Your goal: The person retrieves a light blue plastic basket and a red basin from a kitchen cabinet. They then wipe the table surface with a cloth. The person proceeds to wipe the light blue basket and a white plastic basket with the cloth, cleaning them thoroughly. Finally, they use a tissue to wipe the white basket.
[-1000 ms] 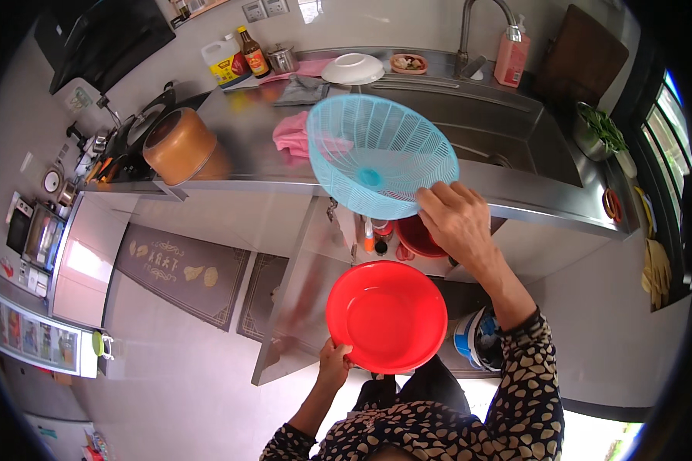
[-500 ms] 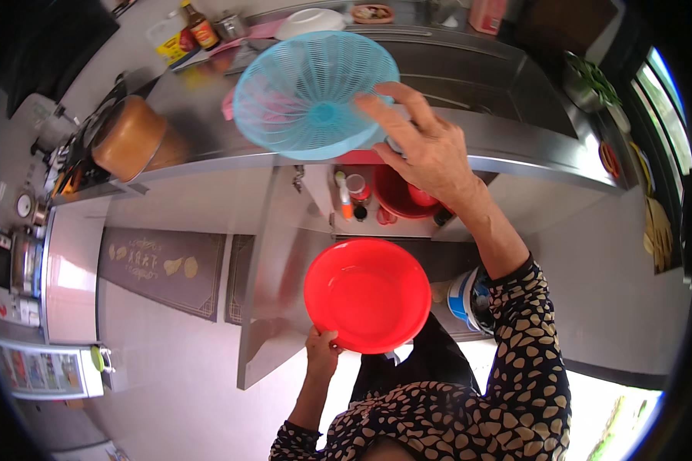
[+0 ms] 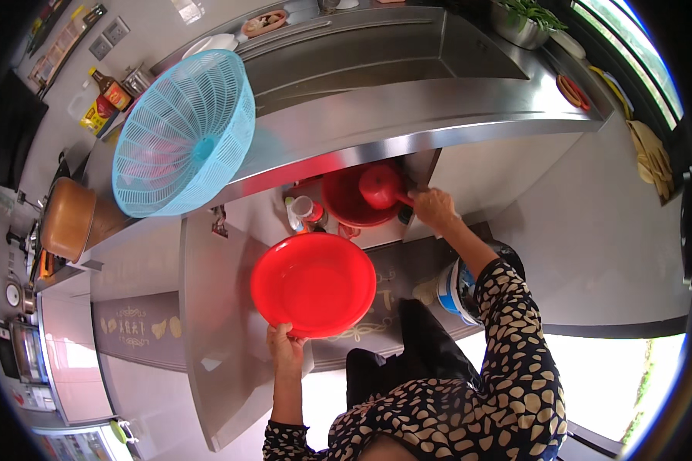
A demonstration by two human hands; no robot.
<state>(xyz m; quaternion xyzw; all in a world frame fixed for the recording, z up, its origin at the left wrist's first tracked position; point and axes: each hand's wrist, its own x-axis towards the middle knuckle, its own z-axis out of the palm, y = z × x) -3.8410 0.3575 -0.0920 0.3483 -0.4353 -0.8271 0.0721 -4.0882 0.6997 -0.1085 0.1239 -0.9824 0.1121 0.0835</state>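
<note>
My left hand (image 3: 286, 347) grips the near rim of a bright red plastic basin (image 3: 315, 286), held level in front of me with nothing visible in it. With my right hand (image 3: 435, 211) I reach into the open cabinet under the counter, fingers closed round the handle of a red water dipper (image 3: 381, 187). The dipper sits over a darker red bucket (image 3: 341, 196) inside the cabinet; how deep it reaches I cannot tell. A blue plastic basket (image 3: 203, 148) with slotted sides stands on the counter at the left.
Small bottles and jars (image 3: 309, 209) stand beside the bucket. The open cabinet door (image 3: 223, 323) is left of the basin. A blue-and-white pail (image 3: 455, 290) stands near my feet. Above are the steel counter edge (image 3: 407, 140) and sink (image 3: 346, 61); a brown pot (image 3: 68, 219) is far left.
My right hand has left the blue basket and moved down into the cabinet, taking hold of the dipper. The view has shifted, and the red basin stays in my left hand.
</note>
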